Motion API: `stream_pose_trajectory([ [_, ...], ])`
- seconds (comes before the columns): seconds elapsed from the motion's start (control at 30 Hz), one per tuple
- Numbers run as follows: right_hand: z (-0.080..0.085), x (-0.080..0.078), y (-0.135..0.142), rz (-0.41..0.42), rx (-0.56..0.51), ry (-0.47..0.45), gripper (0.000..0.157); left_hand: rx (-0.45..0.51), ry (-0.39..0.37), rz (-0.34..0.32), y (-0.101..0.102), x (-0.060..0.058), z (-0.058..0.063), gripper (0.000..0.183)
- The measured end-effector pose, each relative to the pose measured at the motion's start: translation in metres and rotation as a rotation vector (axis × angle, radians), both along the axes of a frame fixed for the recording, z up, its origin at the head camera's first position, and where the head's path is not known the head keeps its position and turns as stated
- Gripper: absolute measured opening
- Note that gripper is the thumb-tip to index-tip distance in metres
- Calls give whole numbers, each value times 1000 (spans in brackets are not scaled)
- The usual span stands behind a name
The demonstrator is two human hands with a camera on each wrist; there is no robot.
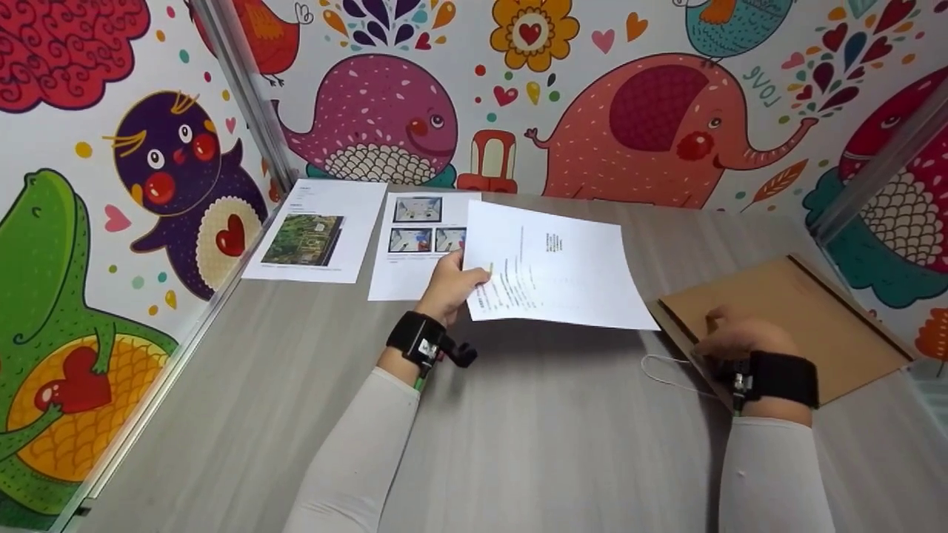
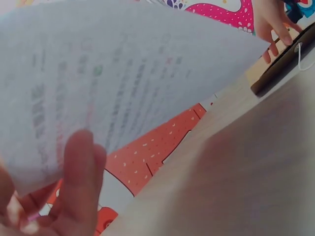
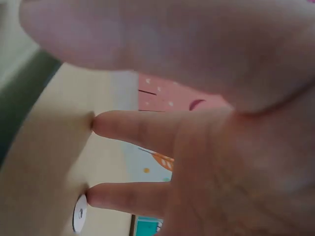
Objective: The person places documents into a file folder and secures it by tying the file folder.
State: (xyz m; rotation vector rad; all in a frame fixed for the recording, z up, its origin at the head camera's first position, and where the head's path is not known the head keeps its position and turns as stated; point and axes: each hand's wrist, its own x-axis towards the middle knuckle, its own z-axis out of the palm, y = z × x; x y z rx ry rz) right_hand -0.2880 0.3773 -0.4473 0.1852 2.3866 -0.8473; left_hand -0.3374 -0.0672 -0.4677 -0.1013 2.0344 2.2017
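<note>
My left hand [image 1: 444,289] pinches a white printed sheet of paper [image 1: 570,270] at its left edge, between thumb and fingers, and the sheet is raised above the table. In the left wrist view the thumb and fingers [image 2: 81,172] show at the sheet's corner. A brown kraft document folder [image 1: 837,326] lies at the right, with a white string [image 1: 659,377] trailing from its near edge. My right hand [image 1: 748,337] is over the folder's left side. The right wrist view shows two extended fingers [image 3: 142,130] touching the folder, one beside a white round button [image 3: 79,214].
Two other printed sheets lie at the back left of the table [image 1: 563,444]: one with a garden picture [image 1: 304,238], the other with several small pictures [image 1: 418,209], partly behind the raised sheet. Cartoon-covered walls [image 1: 511,96] stand behind and at the sides.
</note>
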Motion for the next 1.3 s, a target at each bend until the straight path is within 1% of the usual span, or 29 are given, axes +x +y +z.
stream_pose_trajectory([
  [0.1,-5,-1,-7,27,52,31,88,-7,0,3,0,0,-2,49],
  [0.2,-6,0,-15,26,99,59,85,-16,7,2,2,0,-4,49],
  [0.3,-6,-1,-23,3,94,85,83,-24,6,-3,4,1,-6,49],
  [0.43,-9,-6,-34,12,90,158,79,-22,-2,-16,8,2,-9,47],
  [0.5,-10,-9,-38,3,74,172,81,-15,-1,-23,10,3,-10,46],
  [0.63,-13,-15,-45,9,90,223,86,-11,0,-31,12,3,-11,47],
  [0.77,-16,-19,-53,32,130,282,85,-18,-10,-27,9,3,-8,45],
  [0.97,-20,-23,-63,28,152,328,82,-22,9,7,1,1,-1,46],
  [1.13,-23,-23,-70,24,245,395,81,-20,39,21,-4,2,5,50],
  [1.2,-24,-23,-72,30,309,420,80,-19,47,20,-5,2,7,52],
  [1.3,-26,-23,-73,22,359,422,73,-21,50,23,-6,2,11,52],
])
